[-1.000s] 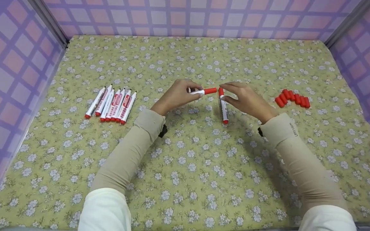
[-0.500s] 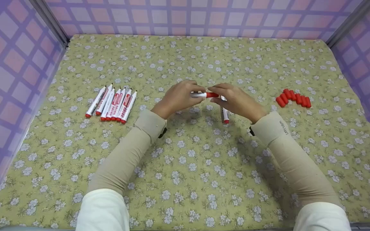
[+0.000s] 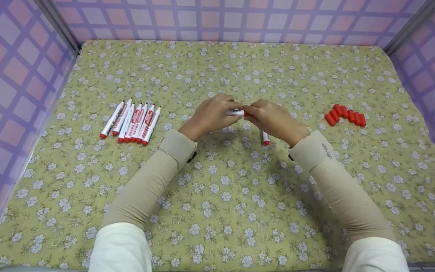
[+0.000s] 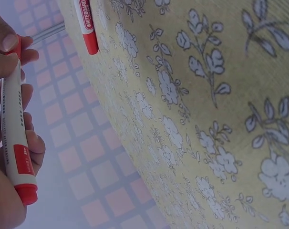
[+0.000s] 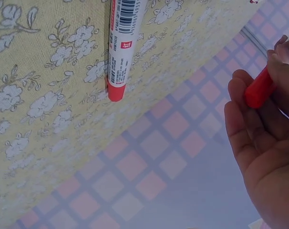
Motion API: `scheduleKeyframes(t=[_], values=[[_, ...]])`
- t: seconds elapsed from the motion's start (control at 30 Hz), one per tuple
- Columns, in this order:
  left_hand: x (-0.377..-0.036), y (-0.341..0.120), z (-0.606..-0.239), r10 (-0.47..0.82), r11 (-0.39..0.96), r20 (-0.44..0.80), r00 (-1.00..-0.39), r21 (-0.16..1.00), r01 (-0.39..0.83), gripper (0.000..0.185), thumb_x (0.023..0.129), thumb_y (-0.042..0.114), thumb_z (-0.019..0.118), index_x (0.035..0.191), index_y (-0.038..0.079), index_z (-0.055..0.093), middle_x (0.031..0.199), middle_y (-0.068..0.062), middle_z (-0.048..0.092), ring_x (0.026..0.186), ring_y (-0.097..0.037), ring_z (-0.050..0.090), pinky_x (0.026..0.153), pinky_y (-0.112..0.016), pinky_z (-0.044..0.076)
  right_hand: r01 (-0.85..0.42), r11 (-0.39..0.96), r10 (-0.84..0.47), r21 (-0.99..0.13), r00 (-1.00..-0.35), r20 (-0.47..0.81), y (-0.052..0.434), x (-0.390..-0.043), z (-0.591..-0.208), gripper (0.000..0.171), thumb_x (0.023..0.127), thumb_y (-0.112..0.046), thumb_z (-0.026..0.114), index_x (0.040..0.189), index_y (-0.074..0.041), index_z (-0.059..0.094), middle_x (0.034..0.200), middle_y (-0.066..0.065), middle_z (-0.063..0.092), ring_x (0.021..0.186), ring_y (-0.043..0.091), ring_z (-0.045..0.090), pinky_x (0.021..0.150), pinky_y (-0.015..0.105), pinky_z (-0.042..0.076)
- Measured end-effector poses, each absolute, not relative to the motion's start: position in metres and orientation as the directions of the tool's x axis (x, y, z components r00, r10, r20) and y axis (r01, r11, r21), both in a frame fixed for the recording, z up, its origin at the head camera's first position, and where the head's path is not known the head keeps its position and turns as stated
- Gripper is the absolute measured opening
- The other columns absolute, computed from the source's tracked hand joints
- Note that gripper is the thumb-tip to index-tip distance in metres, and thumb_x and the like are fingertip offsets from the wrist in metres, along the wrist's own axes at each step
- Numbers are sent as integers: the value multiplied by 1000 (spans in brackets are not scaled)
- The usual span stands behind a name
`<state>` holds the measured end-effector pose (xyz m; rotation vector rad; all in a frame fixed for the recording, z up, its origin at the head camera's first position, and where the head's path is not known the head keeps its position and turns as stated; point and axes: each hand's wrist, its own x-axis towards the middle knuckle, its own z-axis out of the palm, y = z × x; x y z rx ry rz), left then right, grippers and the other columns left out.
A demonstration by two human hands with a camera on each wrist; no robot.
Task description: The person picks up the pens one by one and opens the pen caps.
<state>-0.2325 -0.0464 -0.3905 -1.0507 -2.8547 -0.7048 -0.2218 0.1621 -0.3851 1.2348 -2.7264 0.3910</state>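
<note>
A white whiteboard marker (image 4: 13, 119) with red ends is held in the air between both hands. My left hand (image 3: 212, 115) grips its white barrel. On the marker's red cap (image 5: 260, 90), the thumb and fingers of my right hand (image 3: 274, 120) pinch from the other end. Whether the cap is fully seated cannot be made out. Below the right hand, a second marker (image 3: 265, 138) lies on the cloth, its upper part hidden from the head view by that hand; no hand touches it.
Several uncapped white markers (image 3: 132, 122) lie side by side at the left, dark tips pointing away. Several loose red caps (image 3: 344, 113) are grouped at the right. A flowered cloth (image 3: 217, 189) covers the table, with checked panels (image 3: 217, 20) around the back and sides.
My right hand has moved left from above the lying marker and now pinches the cap of the held marker. The left hand has stayed nearly in place with the marker.
</note>
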Motion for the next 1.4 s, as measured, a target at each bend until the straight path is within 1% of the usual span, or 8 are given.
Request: scheduleKeyframes(t=[0.2, 0.3, 0.5, 0.63, 0.77, 0.9, 1.2, 1.4], values=[[-232, -44, -392, 640, 641, 172, -749, 419, 643, 31, 97, 31, 57, 120, 15, 69, 111, -4, 66, 95, -19, 61, 80, -34, 52, -757, 642, -722, -124, -650, 237, 160, -220, -386, 18, 93, -10, 61, 105, 1, 70, 91, 14, 73, 77, 26, 68, 71, 37, 56], [-232, -44, -393, 646, 629, 164, -745, 439, 642, 31, 98, 30, 56, 120, 15, 69, 109, -3, 66, 93, -17, 61, 79, -33, 51, -760, 639, -721, -114, -645, 255, 160, -219, -388, 16, 93, -10, 62, 101, 0, 70, 90, 13, 74, 74, 26, 68, 69, 38, 56], [-231, -43, -393, 648, 610, 171, -742, 466, 640, 29, 98, 30, 56, 119, 16, 70, 104, -1, 66, 86, -15, 60, 76, -33, 50, -774, 625, -720, -100, -622, 308, 164, -219, -391, 14, 93, -12, 62, 96, -2, 71, 87, 12, 74, 70, 26, 66, 66, 37, 56], [-230, -41, -393, 643, 603, 162, -748, 495, 626, 30, 99, 30, 53, 119, 15, 70, 100, -1, 66, 79, -15, 57, 70, -32, 48, -786, 617, -731, -43, -592, 339, 165, -218, -390, 12, 92, -10, 63, 95, -2, 71, 85, 13, 74, 69, 26, 65, 65, 36, 55], [-230, -40, -394, 631, 603, 154, -761, 521, 605, 31, 99, 31, 52, 117, 14, 71, 98, -2, 66, 79, -16, 56, 70, -32, 47, -794, 608, -742, -12, -573, 349, 166, -218, -387, 11, 91, -9, 64, 94, -1, 71, 83, 14, 73, 68, 27, 65, 65, 37, 55], [-230, -39, -394, 623, 601, 154, -767, 533, 595, 30, 99, 32, 53, 114, 14, 72, 100, -2, 66, 83, -15, 58, 74, -33, 49, -796, 604, -738, -48, -581, 343, 167, -219, -386, 12, 91, -9, 65, 95, 0, 71, 84, 14, 73, 70, 27, 65, 65, 37, 56], [-231, -39, -396, 604, 605, 141, -785, 560, 566, 31, 98, 32, 54, 116, 14, 70, 102, -2, 66, 92, -15, 60, 83, -33, 51, -780, 621, -721, -79, -608, 331, 169, -219, -385, 13, 92, -9, 64, 98, -1, 71, 85, 14, 72, 74, 27, 66, 67, 37, 56], [-231, -42, -395, 596, 604, 130, -792, 578, 549, 28, 98, 28, 55, 117, 12, 69, 104, -3, 65, 88, -16, 59, 81, -34, 50, -756, 650, -704, -81, -639, 310, 173, -219, -385, 13, 93, -9, 63, 96, 0, 71, 85, 15, 72, 73, 28, 65, 65, 38, 55]])
